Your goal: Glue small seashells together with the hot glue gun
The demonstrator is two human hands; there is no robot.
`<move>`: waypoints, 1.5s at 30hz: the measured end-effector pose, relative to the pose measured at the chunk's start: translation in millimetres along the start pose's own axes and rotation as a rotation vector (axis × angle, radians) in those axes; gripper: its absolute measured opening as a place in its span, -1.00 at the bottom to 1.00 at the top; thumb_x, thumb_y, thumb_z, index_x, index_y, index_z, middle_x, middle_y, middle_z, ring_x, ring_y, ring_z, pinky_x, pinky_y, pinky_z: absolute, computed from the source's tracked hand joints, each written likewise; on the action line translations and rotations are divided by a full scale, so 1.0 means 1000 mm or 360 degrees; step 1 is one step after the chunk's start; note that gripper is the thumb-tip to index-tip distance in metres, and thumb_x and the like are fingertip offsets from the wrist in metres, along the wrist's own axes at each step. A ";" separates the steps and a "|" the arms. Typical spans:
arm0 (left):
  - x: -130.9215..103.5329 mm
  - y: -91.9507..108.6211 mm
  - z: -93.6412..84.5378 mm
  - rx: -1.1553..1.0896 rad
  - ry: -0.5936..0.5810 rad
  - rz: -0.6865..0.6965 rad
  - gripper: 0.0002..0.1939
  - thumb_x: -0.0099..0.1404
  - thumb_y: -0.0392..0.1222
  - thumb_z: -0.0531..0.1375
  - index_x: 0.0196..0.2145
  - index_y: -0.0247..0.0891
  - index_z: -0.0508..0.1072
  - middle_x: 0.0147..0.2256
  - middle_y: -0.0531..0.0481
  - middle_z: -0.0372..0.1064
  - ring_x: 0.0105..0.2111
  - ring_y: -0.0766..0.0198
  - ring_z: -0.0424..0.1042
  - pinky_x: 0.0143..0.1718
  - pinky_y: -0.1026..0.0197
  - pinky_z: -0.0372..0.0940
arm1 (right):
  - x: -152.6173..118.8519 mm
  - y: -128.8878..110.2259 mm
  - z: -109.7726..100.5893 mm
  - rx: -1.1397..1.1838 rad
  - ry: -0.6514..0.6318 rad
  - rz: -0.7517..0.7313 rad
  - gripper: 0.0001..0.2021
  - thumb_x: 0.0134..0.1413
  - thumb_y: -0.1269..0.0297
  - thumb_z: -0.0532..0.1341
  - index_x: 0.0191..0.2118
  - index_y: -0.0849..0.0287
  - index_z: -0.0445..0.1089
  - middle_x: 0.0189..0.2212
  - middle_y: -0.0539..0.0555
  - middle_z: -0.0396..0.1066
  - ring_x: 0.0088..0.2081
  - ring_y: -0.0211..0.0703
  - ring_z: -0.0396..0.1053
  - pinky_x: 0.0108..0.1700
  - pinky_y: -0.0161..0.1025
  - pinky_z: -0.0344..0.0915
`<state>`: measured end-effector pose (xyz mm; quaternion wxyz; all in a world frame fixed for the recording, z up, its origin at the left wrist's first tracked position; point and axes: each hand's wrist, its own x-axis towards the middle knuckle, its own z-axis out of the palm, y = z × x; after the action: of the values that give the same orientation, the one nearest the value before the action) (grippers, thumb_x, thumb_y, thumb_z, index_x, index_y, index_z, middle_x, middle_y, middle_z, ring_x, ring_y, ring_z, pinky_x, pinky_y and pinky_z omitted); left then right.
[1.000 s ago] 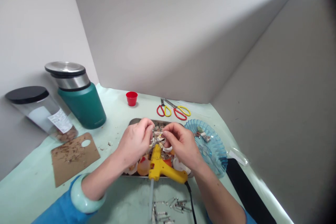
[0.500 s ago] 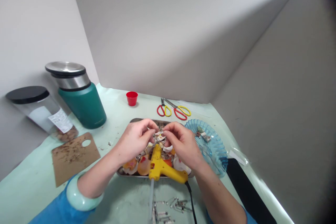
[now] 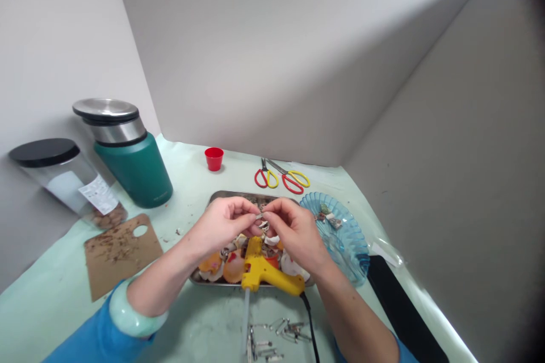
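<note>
Head view: the left hand (image 3: 227, 220) and the right hand (image 3: 297, 232) meet at the fingertips above the tray (image 3: 225, 284), thumb and forefinger of each pinching a tiny pale piece (image 3: 259, 216), too small to identify. Shells (image 3: 233, 268) lie in the tray beneath, and a yellow glue gun (image 3: 254, 272) rests across its near edge, its cord (image 3: 310, 320) trailing toward the person. A blue plate (image 3: 351, 244) sits just beside the tray on the right, with scissors (image 3: 293, 181) and a red cup (image 3: 213, 159) beyond the far rim.
</note>
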<state>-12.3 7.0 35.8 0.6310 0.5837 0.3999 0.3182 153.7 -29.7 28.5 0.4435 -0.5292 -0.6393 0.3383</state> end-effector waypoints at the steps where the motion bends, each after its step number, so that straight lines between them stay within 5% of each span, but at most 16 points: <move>1: 0.000 0.001 0.000 -0.0021 -0.0009 -0.0019 -0.91 0.15 -0.27 0.19 -0.35 -0.33 0.39 -0.53 0.00 0.50 -0.44 0.28 0.51 -0.30 0.21 0.37 | 0.000 0.000 0.000 -0.0004 0.0001 0.0002 -0.93 0.13 0.33 0.14 -0.33 0.14 0.36 -0.50 -0.07 0.38 -0.53 -0.32 0.36 -0.46 -0.38 0.27; 16: -0.002 0.000 0.005 0.0236 0.0244 0.0197 -0.91 0.18 -0.24 0.18 -0.38 -0.30 0.45 -0.48 0.03 0.48 -0.47 0.29 0.51 -0.39 0.30 0.39 | 0.001 -0.002 -0.003 -0.0309 0.0061 0.0056 -0.86 0.15 0.24 0.13 -0.39 0.14 0.33 -0.60 -0.07 0.36 -0.54 -0.29 0.33 -0.46 -0.37 0.22; 25: 0.000 -0.003 0.000 0.0221 0.0118 0.0159 -0.75 0.29 -0.08 0.05 -0.32 -0.31 0.41 -0.48 -0.01 0.45 -0.50 0.25 0.50 -0.42 0.22 0.40 | -0.001 -0.002 -0.003 -0.0319 -0.0006 0.0041 -0.83 0.18 0.24 0.09 -0.40 0.15 0.31 -0.63 -0.08 0.34 -0.57 -0.31 0.32 -0.46 -0.38 0.19; 30: 0.000 -0.006 -0.001 0.0304 0.0024 0.0182 -0.81 0.22 -0.11 0.14 -0.33 -0.30 0.43 -0.46 -0.01 0.45 -0.47 0.25 0.49 -0.41 0.23 0.36 | 0.001 -0.004 -0.004 -0.0375 0.0010 0.0040 -0.78 0.19 0.21 0.08 -0.44 0.16 0.30 -0.64 -0.07 0.34 -0.57 -0.30 0.30 -0.49 -0.38 0.17; 34: 0.000 0.000 0.000 0.0154 -0.0003 0.0049 -0.78 0.22 -0.09 0.14 -0.46 -0.31 0.38 -0.53 0.01 0.43 -0.55 0.29 0.46 -0.45 0.24 0.33 | 0.000 -0.006 -0.005 -0.0312 0.0011 0.0015 -0.78 0.21 0.23 0.06 -0.42 0.16 0.31 -0.63 -0.09 0.32 -0.58 -0.32 0.32 -0.48 -0.38 0.19; 40: 0.001 -0.001 -0.001 -0.0040 -0.0106 -0.0009 -0.73 0.24 -0.10 0.14 -0.52 -0.32 0.33 -0.57 0.08 0.35 -0.67 0.41 0.36 -0.57 0.33 0.23 | 0.000 -0.004 -0.005 -0.0167 -0.0059 -0.0133 -0.85 0.15 0.36 0.10 -0.18 0.12 0.37 -0.33 0.01 0.44 -0.45 -0.29 0.37 -0.39 -0.36 0.30; 45: 0.002 -0.004 -0.002 -0.0230 -0.0165 -0.0057 -0.80 0.27 -0.11 0.11 -0.40 -0.31 0.32 -0.58 0.11 0.35 -0.72 0.42 0.32 -0.64 0.34 0.18 | 0.000 -0.003 -0.005 -0.0210 -0.0048 -0.0126 -0.86 0.17 0.33 0.10 -0.30 0.13 0.41 -0.42 -0.01 0.43 -0.49 -0.30 0.36 -0.42 -0.37 0.29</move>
<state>-13.2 8.7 31.5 0.6969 0.5450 0.3531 0.3043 156.8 -30.4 32.9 0.4109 -0.5265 -0.6873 0.2856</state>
